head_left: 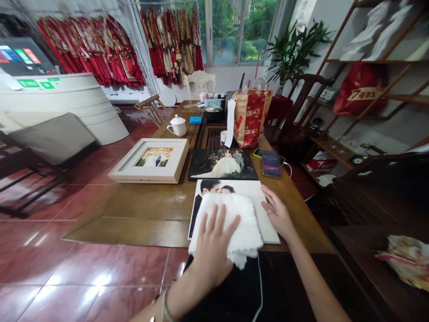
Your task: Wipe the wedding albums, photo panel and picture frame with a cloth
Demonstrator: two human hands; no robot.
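Note:
My left hand (212,243) lies flat with spread fingers on a white cloth (246,223). Beneath the cloth is a light photo panel (270,228) showing a couple, partly covered, at the table's near edge. Along the panel's right edge rests my right hand (277,213), its fingers stretched out and touching the border. Just beyond lies a dark photo panel (223,164) with a bride in a white dress. To the left sits a pale wooden picture frame (150,161) with a small photo inside a wide white mat.
On the wooden table (144,214) stand a white lidded mug (177,126), a blue box (195,120), a black pot (213,114) and a red-and-tan paper bag (251,118). A phone (271,163) with a white cable lies at the right edge. A crumpled wrapper (407,259) is at far right.

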